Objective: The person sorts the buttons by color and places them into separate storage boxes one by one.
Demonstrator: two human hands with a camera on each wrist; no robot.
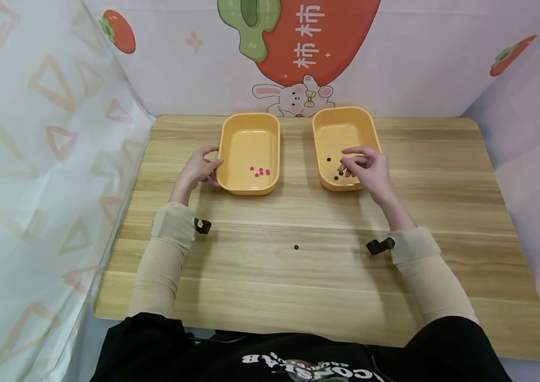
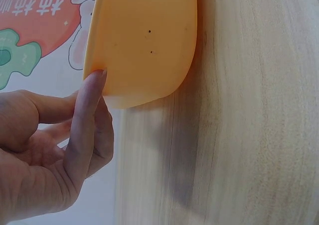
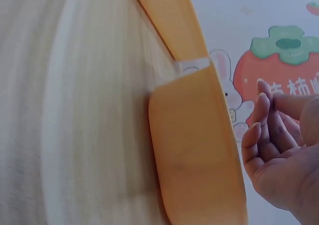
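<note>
My left hand (image 1: 199, 168) grips the near left rim of the left yellow tray (image 1: 274, 138), thumb over the edge and fingers beneath it. Several small pink beads (image 1: 261, 172) lie in this tray, toward its near right corner. Over the right yellow tray (image 1: 317, 135) hovers my right hand (image 1: 369, 167), thumb and finger drawn close together and the other fingers curled. Small black beads (image 1: 329, 159) lie in that tray, partly covered by the hand. A dark spot shows at the fingertips; I cannot tell whether it is a bead held there.
A single black bead (image 1: 296, 247) lies on the wooden table (image 1: 250, 276) in front of the trays. Behind stands a white printed curtain (image 1: 418, 63). A black wrist camera (image 1: 202, 226) juts from the left forearm, and another camera (image 1: 379, 245) from the right.
</note>
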